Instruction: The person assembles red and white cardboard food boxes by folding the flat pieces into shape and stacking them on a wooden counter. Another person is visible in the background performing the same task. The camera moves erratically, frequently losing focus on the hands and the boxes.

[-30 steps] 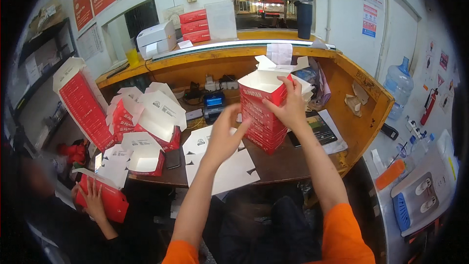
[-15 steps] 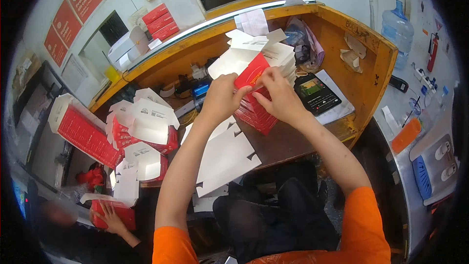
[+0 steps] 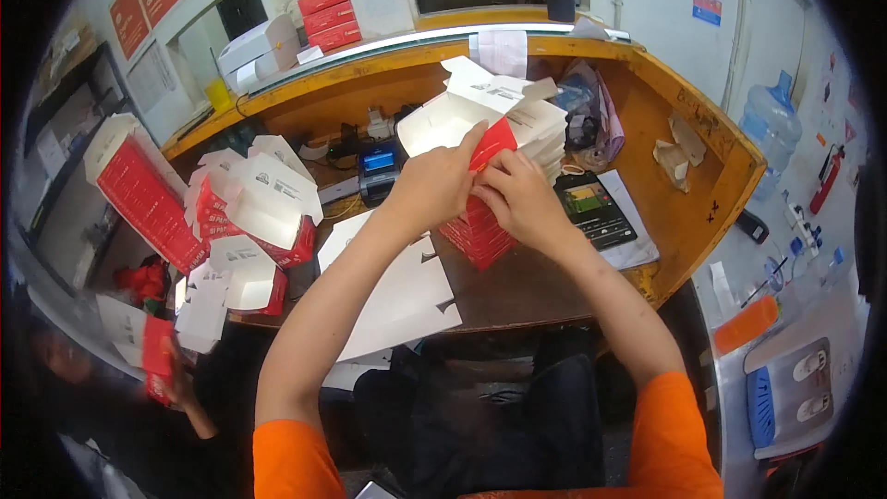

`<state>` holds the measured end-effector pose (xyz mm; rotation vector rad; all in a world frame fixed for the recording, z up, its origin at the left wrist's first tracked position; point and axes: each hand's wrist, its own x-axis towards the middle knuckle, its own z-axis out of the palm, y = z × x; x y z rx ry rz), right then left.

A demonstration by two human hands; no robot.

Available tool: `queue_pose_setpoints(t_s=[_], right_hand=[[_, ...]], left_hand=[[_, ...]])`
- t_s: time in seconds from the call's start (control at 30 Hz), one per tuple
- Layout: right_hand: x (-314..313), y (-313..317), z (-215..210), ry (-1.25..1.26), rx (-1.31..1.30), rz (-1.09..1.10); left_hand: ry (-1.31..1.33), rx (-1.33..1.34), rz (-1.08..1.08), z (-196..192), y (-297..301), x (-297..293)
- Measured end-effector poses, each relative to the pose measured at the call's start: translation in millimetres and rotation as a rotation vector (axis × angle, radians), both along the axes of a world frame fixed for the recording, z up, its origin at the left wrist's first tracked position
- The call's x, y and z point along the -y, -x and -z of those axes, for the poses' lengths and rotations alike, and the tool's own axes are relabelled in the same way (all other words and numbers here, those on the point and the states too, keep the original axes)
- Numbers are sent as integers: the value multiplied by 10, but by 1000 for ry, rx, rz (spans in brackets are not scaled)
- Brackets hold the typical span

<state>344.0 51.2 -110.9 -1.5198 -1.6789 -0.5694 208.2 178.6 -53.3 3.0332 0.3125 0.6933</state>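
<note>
Together, left hand [image 3: 434, 187] and right hand [image 3: 517, 196] fingers pinching red box flap [image 3: 492, 141], stacked boxes [image 3: 480, 231] beneath, desk edge [image 3: 517, 319] near

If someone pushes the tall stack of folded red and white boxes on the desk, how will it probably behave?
The stack of boxes is tall and narrow, so it would probably tip or slide apart. The boxes look like thin cardboard, likely light and easy to dent. Both the left hand and the right hand are at the top box, which may steady it.
</note>
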Motion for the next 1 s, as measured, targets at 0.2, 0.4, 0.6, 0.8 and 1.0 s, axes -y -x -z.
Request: queue_pose_setpoints(t_s=[0.2,0.4,0.6,0.8,1.0], right_hand=[[12,-196,72,94,190,247],[-18,-267,88,85,175,215],[-6,-284,121,132,150,115],[21,-207,99,128,155,80],[-62,-358,138,77,2,-62]], left_hand=[[-62,-114,12,-66,-100,59],[-117,-123,-21,-116,-102,78],[-202,-230,-76,-107,-126,169],[-49,-101,52,51,-169,-6],[-24,128,71,343,-132,108]])
